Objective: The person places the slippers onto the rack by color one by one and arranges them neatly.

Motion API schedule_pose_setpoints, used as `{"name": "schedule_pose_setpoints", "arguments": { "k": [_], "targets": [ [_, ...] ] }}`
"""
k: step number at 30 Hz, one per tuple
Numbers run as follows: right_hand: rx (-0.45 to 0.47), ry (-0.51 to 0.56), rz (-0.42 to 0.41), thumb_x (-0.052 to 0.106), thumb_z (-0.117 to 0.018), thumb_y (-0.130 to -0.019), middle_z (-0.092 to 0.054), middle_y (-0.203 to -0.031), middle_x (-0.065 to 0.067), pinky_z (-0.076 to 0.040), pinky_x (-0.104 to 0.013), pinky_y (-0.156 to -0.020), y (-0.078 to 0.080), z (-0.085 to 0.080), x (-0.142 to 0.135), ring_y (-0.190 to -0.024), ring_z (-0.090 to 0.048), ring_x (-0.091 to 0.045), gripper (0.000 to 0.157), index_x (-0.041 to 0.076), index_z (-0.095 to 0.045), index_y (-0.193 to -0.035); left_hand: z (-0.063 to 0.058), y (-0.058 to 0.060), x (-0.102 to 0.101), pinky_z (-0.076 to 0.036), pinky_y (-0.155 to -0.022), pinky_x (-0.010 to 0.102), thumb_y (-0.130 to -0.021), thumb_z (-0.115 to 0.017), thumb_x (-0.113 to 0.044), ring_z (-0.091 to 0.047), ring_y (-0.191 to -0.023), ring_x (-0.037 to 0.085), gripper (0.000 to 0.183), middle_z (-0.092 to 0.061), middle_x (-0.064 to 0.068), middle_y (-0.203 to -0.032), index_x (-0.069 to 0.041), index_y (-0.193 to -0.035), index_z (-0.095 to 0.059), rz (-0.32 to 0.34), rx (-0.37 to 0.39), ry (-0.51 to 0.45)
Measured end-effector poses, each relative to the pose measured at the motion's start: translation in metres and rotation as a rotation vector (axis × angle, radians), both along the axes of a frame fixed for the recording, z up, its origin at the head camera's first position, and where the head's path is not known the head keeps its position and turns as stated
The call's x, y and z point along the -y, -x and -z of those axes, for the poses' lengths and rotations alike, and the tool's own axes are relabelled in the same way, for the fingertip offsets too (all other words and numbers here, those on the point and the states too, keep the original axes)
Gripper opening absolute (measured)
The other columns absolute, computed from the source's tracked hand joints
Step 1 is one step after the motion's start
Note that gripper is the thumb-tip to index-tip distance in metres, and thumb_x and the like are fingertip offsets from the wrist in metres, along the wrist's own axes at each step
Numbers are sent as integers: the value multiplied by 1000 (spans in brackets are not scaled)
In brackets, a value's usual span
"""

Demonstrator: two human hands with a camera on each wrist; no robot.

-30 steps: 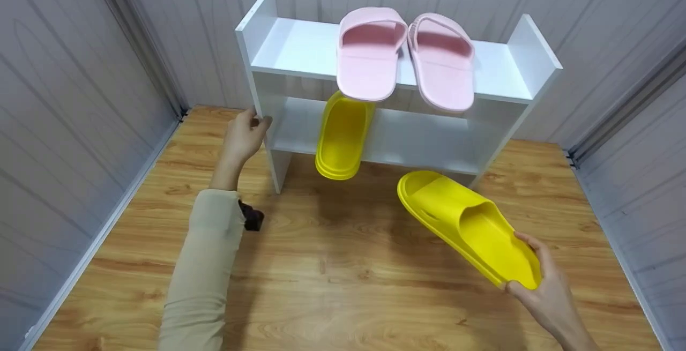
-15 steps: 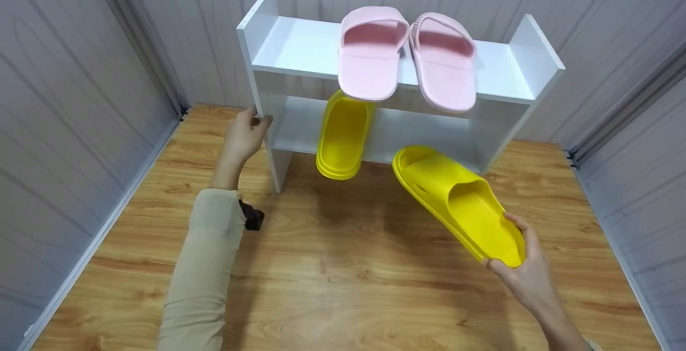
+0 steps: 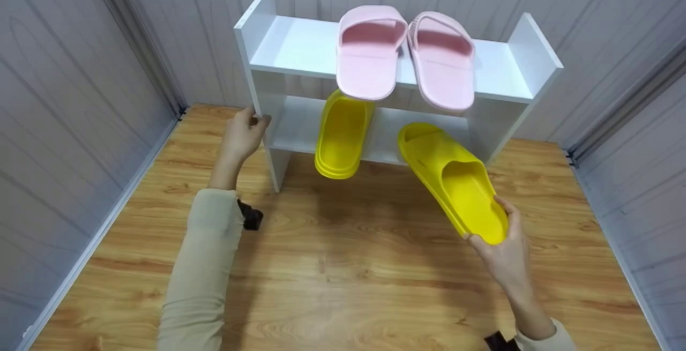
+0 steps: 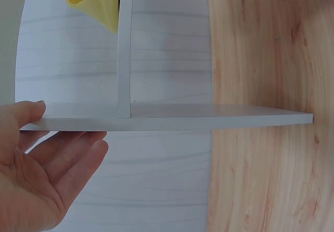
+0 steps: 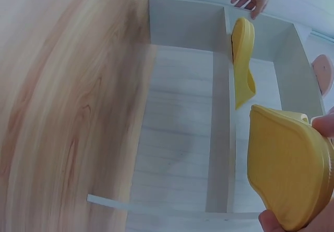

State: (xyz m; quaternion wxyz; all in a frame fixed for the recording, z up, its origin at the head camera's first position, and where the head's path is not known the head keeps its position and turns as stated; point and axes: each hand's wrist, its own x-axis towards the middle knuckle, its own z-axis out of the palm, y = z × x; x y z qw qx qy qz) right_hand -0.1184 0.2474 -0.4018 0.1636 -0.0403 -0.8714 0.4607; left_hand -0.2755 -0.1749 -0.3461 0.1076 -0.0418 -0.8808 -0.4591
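Observation:
My right hand (image 3: 506,249) grips a yellow slipper (image 3: 471,195) by its heel end, thumb on one edge and fingers on the other. That slipper's toe points up and left, in front of the lower shelf's right half. Another yellow slipper (image 3: 343,142) sits on the lower shelf, its heel sticking out past the front edge. With thumb and fingers on either side, my left hand (image 3: 244,134) pinches the left side panel (image 4: 167,123) of the white shoe rack (image 3: 295,45). Seen from the right wrist, the held slipper (image 5: 287,169) shows its sole.
Two pink slippers (image 3: 370,61) stand side by side on the rack's top shelf. The rack stands on a wooden floor (image 3: 332,286), with panelled walls (image 3: 64,99) behind it and at both sides.
My right hand has carried the yellow slipper up and left, from above the floor to the lower shelf's front, turning its toe more toward the rack. The left hand stays put.

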Motion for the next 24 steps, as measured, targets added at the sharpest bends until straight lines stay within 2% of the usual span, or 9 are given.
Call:
{"name": "schedule_pose_setpoints", "arguments": {
  "k": [5,9,15,24],
  "targets": [
    [-37,35,17,6,-69,-68,-45,-112,-15,-36,-31,-65,12,4,9,-85,-43,-22,73,11,-32,-131,-1,-1,0,-44,-82,43,-90,-45,-14,-50,-104,35,34,-50,26,-115,8,-115,-49,6,-1,-17],
    [-62,52,20,7,-69,-68,-41,-120,-15,-35,-34,-70,22,6,16,-92,-42,-25,73,7,-31,-131,0,1,1,-44,-81,43,-90,-45,-13,-51,-103,35,34,-51,26,-114,9,-116,-49,12,1,-14],
    [-101,22,44,8,-71,-67,-42,-120,-18,-33,-38,-71,37,8,23,-92,-42,-28,73,4,-33,-129,0,2,1,-44,-82,42,-91,-45,-13,-51,-103,35,34,-51,26,-114,9,-116,-49,9,1,-3],
    [-92,16,78,14,-72,-67,-40,-121,-18,-34,-44,-76,51,10,30,-96,-41,-29,75,6,-32,-130,0,1,1,-44,-81,42,-90,-46,-14,-51,-103,35,35,-51,26,-114,8,-117,-49,6,-5,-3]
  ]
}}
